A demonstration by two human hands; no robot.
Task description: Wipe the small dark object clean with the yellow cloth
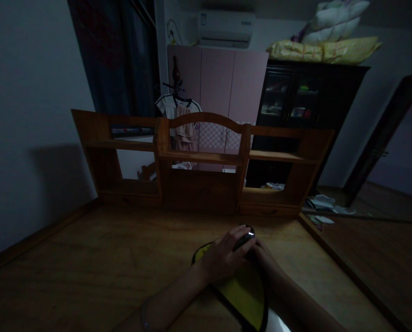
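Note:
On the wooden desk top (98,258) lies a flat yellow-green piece (245,295) with black edging, perhaps a case or bag. My left hand (223,256) rests over it, its fingers curled around a small glossy black object (245,237) with a bright reflection. The object is rounded like a computer mouse, but the dim light hides its kind. My right hand (261,258) presses against the object's right side, its fingers mostly hidden behind the left hand. Something white (278,323) shows under the yellow-green piece at the bottom edge.
A wooden shelf unit (202,159) spans the desk's back edge. The white wall (29,115) borders the left side, and a raised wooden rim (344,272) runs along the right. Beyond stand a pink wardrobe (216,78) and a dark cabinet (340,92).

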